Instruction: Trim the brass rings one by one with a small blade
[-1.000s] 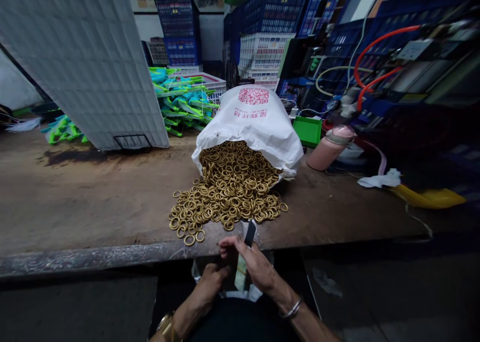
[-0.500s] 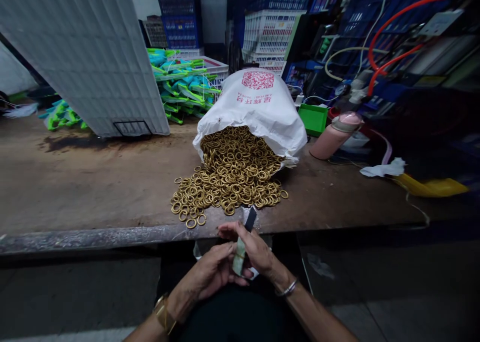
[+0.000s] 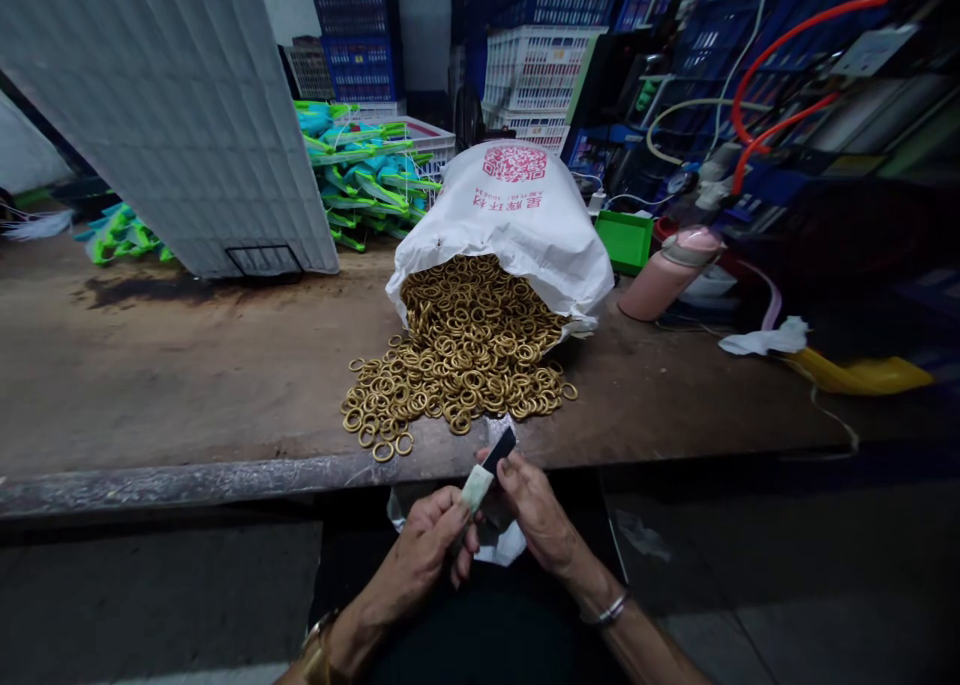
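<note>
My left hand (image 3: 429,543) and my right hand (image 3: 534,508) meet just below the table's front edge, both closed around a narrow strip (image 3: 486,471) with a pale green lower part and a dark tip pointing up and right. A white scrap (image 3: 504,545) lies on my lap under the hands. Right above, on the table, a heap of brass rings (image 3: 457,375) spills from a white sack (image 3: 514,220) lying on its side with red print.
A worn wooden table (image 3: 187,385) runs across the view. A grey ribbed panel (image 3: 172,115) leans at back left beside green-blue plastic parts (image 3: 360,180). A green box (image 3: 628,239), pink bottle (image 3: 664,275), yellow scoop (image 3: 862,373) and hosed machinery (image 3: 787,115) sit at right.
The strip has tilted to the right, dark tip now pointing up-right. My left hand has slid up to its pale end and my right hand has shifted slightly right.
</note>
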A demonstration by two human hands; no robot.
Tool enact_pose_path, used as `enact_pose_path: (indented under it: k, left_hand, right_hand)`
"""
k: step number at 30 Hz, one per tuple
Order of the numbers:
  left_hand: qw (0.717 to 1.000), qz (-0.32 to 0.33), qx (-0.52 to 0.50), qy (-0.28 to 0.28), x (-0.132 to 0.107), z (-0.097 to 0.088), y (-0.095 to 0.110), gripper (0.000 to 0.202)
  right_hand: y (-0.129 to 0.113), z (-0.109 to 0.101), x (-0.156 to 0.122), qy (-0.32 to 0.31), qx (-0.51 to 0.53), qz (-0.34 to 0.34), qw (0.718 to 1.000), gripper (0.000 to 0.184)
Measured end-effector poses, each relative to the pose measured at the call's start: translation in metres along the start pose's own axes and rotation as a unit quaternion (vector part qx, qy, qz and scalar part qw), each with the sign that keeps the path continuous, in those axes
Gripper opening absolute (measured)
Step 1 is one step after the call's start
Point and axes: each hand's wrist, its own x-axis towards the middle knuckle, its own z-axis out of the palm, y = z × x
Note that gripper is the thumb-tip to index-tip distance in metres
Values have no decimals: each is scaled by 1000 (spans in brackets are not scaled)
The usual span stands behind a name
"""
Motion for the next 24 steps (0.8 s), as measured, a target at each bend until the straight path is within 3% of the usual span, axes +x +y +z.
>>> enact_pose_path:
  k: [5,14,19,24]
  left_hand:
    - [999,17,38,-12,-3,-4,-3,34]
    - [999,-15,33,-33,-5,-2,-3,40]
    - [998,-31,34,-35,-10,-2,-3,41]
    - [999,-26,-6,-19,-8,-6,-7,36]
  right_hand:
    - [-3,-3,1,64,-84,-28,994,36]
    - [-6,5,2,36,-106,-20,994,32]
    - [2,-12,13,116,-47,-43,991,32]
    - [4,-25,19,112,-45,-67,990,31]
